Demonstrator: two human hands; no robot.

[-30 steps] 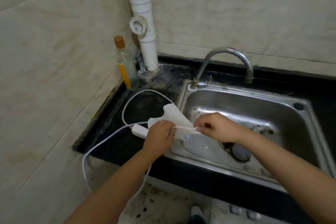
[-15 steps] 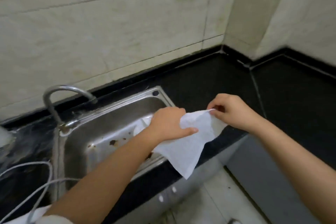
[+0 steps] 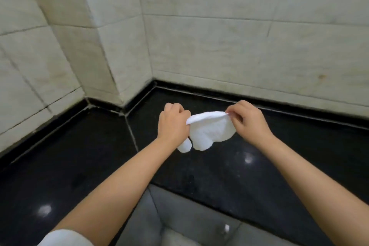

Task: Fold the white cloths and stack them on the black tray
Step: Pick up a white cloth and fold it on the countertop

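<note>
A small white cloth [image 3: 209, 130] hangs in the air above the black countertop [image 3: 259, 166], stretched between both hands. My left hand [image 3: 172, 124] grips its left end in a closed fist, and a bit of cloth pokes out below the fist. My right hand [image 3: 248, 121] pinches the cloth's upper right corner between thumb and fingers. The cloth sags in soft folds between them. No black tray is in view.
The black countertop runs into a corner, with a seam [image 3: 131, 132] to the left of my hands. Pale tiled walls [image 3: 239, 46] rise behind it, and a tiled pillar [image 3: 111, 46] juts out at the back left. The counter's front edge [image 3: 199, 195] drops to grey cabinet fronts.
My view has swung right, away from the sink and tap, to the counter corner. Both hands carried the cloth along, and it now hangs more bunched between them.
</note>
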